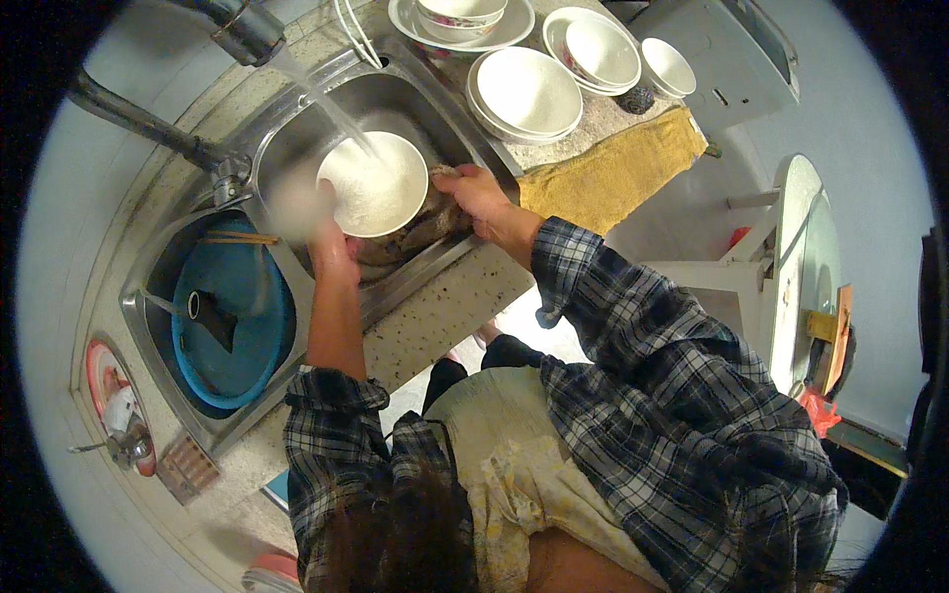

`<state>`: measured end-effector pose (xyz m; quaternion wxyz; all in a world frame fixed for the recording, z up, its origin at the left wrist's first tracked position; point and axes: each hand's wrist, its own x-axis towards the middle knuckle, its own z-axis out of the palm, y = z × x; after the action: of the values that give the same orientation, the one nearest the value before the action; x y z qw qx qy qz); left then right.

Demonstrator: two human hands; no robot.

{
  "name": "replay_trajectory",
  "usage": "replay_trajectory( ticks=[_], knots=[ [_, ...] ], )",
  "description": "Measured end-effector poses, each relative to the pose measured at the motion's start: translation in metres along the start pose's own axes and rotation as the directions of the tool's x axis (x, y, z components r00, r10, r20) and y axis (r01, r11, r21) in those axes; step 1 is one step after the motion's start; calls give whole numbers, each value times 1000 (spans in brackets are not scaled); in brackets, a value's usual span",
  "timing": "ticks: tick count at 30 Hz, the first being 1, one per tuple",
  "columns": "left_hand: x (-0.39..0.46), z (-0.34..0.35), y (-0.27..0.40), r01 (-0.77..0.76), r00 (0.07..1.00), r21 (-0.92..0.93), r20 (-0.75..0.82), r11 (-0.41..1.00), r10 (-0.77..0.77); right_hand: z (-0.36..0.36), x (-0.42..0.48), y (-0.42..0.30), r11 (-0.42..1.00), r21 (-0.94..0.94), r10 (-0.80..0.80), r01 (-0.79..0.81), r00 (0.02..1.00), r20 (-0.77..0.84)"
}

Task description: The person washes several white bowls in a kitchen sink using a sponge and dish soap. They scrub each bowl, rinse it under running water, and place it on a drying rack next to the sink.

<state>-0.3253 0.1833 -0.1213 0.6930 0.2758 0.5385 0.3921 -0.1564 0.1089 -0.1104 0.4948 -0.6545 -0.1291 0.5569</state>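
Over the right basin of a steel double sink (437, 261), my left hand (330, 230) grips a white bowl (382, 194) by its left edge. Water from the faucet (259, 44) runs into the bowl. My right hand (474, 194), just right of the bowl, holds a wet brownish cloth (437, 215), part of which hangs into the basin behind and below the bowl. A pale blurred shape, which I cannot identify, lies left of the bowl beside my left hand.
Stacked white bowls (530, 93) and a large dish (519, 26) stand on the counter behind the sink. A yellow towel (608, 178) hangs over its edge near a dark scouring pad (636, 100). The left basin holds a blue plastic basin (256, 356) with chopsticks (241, 238) above it.
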Motion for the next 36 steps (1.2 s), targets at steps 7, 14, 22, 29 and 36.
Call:
replay_trajectory(
  ticks=[7,14,22,29,36],
  knots=[
    [-5,6,9,-16,991,-93,128,996,28,-1,8,5,995,8,-103,104,993,-51],
    [1,2,18,-269,963,8,23,963,269,6,6,2,982,-143,-139,120,982,-127],
    [-43,20,52,-533,403,844,316,-61,859,12,-32,-38,944,310,-117,111,993,1],
    [-37,-6,46,-493,870,89,60,865,490,15,-43,-42,837,531,-226,132,967,116],
    [-60,-3,39,-361,927,-154,53,920,372,-4,-55,-48,814,558,-296,158,941,166]
  ],
)
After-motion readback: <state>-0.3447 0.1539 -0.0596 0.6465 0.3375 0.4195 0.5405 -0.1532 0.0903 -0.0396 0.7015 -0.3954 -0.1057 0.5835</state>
